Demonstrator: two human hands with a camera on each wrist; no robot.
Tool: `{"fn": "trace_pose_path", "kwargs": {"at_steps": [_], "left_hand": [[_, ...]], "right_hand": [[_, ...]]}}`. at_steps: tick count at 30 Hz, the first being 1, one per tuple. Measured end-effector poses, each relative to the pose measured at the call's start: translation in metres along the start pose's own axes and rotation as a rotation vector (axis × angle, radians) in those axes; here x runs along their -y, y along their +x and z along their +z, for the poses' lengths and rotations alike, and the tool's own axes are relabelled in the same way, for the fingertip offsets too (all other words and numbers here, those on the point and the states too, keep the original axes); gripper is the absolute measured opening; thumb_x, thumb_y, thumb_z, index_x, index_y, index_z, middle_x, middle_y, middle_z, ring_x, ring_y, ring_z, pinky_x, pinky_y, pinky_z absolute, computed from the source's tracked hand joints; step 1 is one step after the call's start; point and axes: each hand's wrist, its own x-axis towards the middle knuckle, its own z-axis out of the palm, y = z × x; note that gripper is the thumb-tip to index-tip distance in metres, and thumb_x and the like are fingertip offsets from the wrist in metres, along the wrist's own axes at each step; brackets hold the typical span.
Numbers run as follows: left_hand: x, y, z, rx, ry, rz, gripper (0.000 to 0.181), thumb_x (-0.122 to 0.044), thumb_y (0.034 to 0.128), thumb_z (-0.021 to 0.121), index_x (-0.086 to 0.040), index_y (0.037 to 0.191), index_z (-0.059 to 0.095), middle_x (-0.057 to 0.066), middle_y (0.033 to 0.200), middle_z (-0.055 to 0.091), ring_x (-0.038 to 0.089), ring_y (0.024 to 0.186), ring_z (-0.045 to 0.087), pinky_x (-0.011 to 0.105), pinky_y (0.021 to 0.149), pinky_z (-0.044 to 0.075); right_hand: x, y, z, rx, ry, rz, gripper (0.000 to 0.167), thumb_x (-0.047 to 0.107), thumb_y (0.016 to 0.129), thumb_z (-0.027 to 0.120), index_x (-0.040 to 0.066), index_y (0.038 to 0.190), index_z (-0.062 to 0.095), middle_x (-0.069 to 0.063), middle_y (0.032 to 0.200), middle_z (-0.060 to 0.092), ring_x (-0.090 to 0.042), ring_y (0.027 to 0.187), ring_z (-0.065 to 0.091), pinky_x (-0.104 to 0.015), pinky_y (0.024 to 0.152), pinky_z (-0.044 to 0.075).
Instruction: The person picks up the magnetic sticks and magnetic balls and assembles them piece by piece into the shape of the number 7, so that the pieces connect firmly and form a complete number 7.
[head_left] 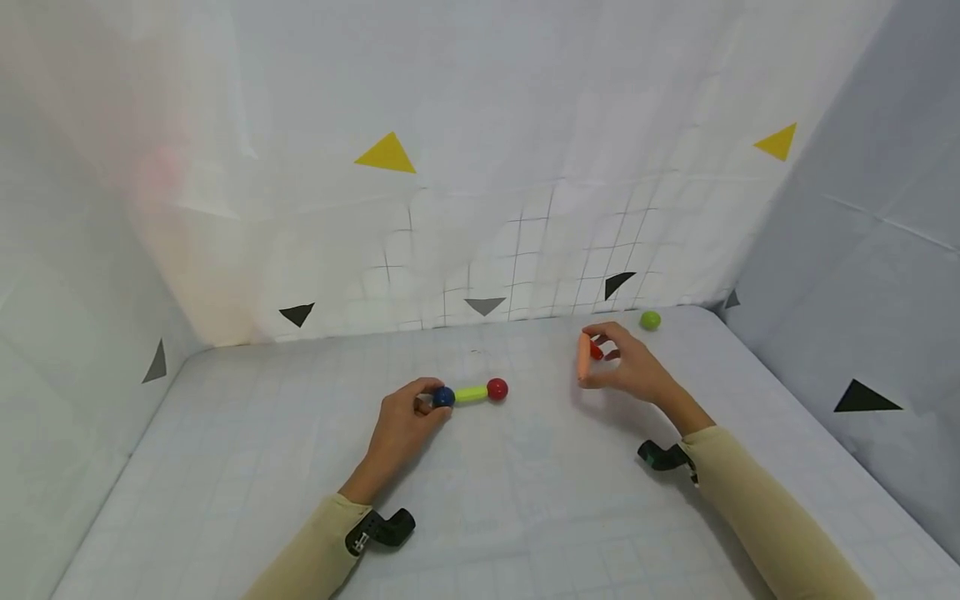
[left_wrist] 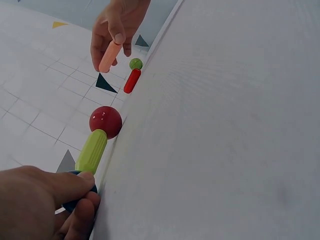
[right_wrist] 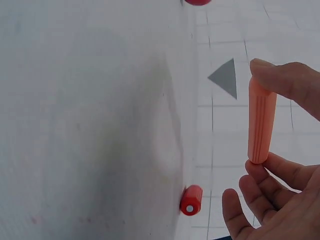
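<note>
My left hand (head_left: pixel 400 425) pinches a blue ball (head_left: pixel 444 397) at one end of a yellow-green rod (head_left: pixel 471 394); a red ball (head_left: pixel 497 389) is on the rod's other end. In the left wrist view, thumb and fingers curl round the blue ball (left_wrist: pixel 80 191), partly hiding it. Off to the right, my right hand (head_left: pixel 630 367) holds an orange rod (head_left: pixel 583 357) by its two ends, thumb on one and fingers on the other, as the right wrist view of the orange rod (right_wrist: pixel 261 122) shows. A red rod (right_wrist: pixel 191 200) lies on the table near that hand.
A green ball (head_left: pixel 650 320) sits at the table's back right, near the back wall. White sheets with yellow, black and grey triangles stand behind and beside the white-covered table (head_left: pixel 480 500). Each wrist carries a dark camera.
</note>
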Motion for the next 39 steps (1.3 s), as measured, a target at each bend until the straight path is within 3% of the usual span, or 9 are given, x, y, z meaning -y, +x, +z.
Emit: {"fn": "trace_pose_path", "kwargs": {"at_steps": [6,16,31,39], "left_hand": [[0.000,0.000,0.000,0.003,0.005,0.001,0.036,-0.009,0.0894,0.084,-0.011,0.124,0.072,0.005,0.111,0.073,0.013,0.078,0.063,0.031,0.069,0.053],[0.001,0.001,0.003,-0.002,-0.001,0.013,0.036,-0.009,0.0893,0.084,-0.012,0.123,0.072,0.004,0.111,0.073,0.012,0.077,0.063,0.031,0.069,0.053],[0.000,0.000,0.001,-0.012,0.014,0.013,0.036,-0.009,0.0885,0.085,-0.012,0.122,0.073,0.004,0.107,0.073,0.013,0.077,0.063,0.031,0.068,0.053],[0.001,0.002,0.000,-0.004,0.016,0.030,0.035,-0.008,0.0893,0.084,-0.011,0.122,0.072,0.006,0.110,0.073,0.013,0.078,0.063,0.031,0.069,0.053]], "right_hand": [[0.013,-0.004,0.009,0.025,0.015,0.006,0.085,0.015,0.077,0.094,0.002,0.147,0.048,-0.011,0.136,0.050,-0.039,0.122,0.049,-0.055,0.100,0.048],[0.027,-0.007,0.022,0.019,0.053,-0.078,0.085,0.017,0.075,0.096,0.006,0.144,0.050,-0.009,0.137,0.052,-0.042,0.124,0.048,-0.052,0.097,0.048],[0.044,-0.012,0.044,0.012,0.100,-0.129,0.085,0.017,0.073,0.098,0.007,0.144,0.051,-0.005,0.137,0.053,-0.040,0.125,0.049,-0.051,0.094,0.052],[0.055,-0.012,0.058,0.031,0.122,-0.117,0.084,0.017,0.073,0.098,0.009,0.142,0.051,-0.004,0.136,0.053,-0.040,0.125,0.049,-0.053,0.094,0.052]]}}
